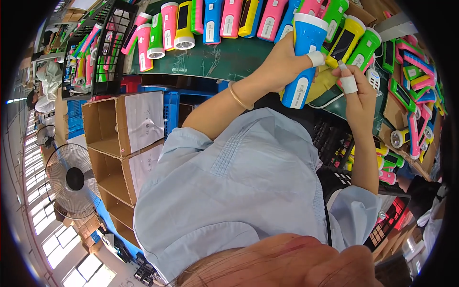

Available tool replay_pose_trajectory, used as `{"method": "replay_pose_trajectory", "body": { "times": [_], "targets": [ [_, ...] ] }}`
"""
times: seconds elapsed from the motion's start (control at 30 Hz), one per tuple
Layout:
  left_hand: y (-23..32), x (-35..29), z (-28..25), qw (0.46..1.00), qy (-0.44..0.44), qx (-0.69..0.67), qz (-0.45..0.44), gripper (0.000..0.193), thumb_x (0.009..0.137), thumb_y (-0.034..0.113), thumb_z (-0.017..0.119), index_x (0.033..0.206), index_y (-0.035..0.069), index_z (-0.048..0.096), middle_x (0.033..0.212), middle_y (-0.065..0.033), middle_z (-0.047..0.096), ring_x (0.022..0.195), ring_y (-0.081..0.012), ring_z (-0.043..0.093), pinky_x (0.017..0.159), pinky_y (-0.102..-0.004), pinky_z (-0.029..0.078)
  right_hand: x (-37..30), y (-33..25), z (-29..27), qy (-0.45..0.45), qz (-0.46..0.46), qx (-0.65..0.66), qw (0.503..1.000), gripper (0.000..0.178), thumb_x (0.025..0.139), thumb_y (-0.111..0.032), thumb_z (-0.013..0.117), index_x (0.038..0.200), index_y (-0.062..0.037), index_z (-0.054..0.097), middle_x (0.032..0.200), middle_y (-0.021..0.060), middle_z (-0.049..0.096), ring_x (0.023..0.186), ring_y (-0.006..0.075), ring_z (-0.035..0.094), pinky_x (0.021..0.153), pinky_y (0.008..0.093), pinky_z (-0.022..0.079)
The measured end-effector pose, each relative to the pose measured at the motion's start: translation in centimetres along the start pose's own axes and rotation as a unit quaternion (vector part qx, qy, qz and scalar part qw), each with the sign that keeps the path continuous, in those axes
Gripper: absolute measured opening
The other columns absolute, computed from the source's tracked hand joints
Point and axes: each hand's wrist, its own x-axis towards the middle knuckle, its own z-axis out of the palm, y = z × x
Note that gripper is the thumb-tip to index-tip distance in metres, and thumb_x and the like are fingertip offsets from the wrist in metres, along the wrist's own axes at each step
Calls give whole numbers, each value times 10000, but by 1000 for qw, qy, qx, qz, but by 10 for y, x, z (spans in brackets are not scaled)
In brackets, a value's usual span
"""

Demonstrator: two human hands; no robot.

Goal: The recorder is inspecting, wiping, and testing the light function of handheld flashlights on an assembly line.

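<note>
My left hand [282, 64] is wrapped round a blue flashlight [308, 39] with a white head rim, held tilted above the green table [201, 62]. White tape covers its thumb. Close by on the right, the thumb and fingers of my right hand [359, 91] are pinched together around a small greyish piece [341, 64], too small to name. That hand also has white tape on a finger. Just beyond it lie a yellow flashlight [345, 40] and a green flashlight [367, 48]. Under my hands is a yellow pad or cloth [326, 86], partly hidden.
A row of flashlights, among them a pink one [169, 26], lines the table's far side. Black baskets [110, 52] of flashlights stand left; a cardboard box [415, 155] holds more at right. A white multi-port charger [373, 80], white cable [327, 102], cardboard shelves [103, 124] and fan [74, 179] surround me.
</note>
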Motion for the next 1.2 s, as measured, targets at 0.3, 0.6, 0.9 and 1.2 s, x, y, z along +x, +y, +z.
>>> {"method": "replay_pose_trajectory", "body": {
  "times": [0.3,0.6,0.9,1.2],
  "targets": [
    [-9,8,3,995,16,97,18,371,786,127,605,1071,-8,410,832,-121,575,695,-177,607,598,-305,507,9,-2,4,-11,-49,-32,998,212,902,-185,466,832,-2,549,727,-6,557,665,46,439,596,187,353],
    [5,8,-6,961,-74,234,125,639,680,198,713,1176,-21,375,1015,-110,536,908,-184,562,791,-292,469,14,-3,1,1,-56,6,998,221,871,-183,521,770,13,538,643,-4,510,593,50,410,535,190,326],
    [5,6,0,937,12,322,131,520,615,156,664,1044,-17,427,872,-131,549,763,-206,562,669,-302,464,17,-9,8,38,-71,-116,990,213,833,-176,570,749,19,551,544,37,426,495,81,361,451,240,279],
    [-7,20,6,939,45,327,94,762,647,231,728,1161,-77,258,915,-254,553,856,-394,581,713,-396,476,30,1,31,117,-70,-273,952,170,846,-177,535,793,-18,509,623,161,541,549,358,514,471,407,384]
  ]
}}
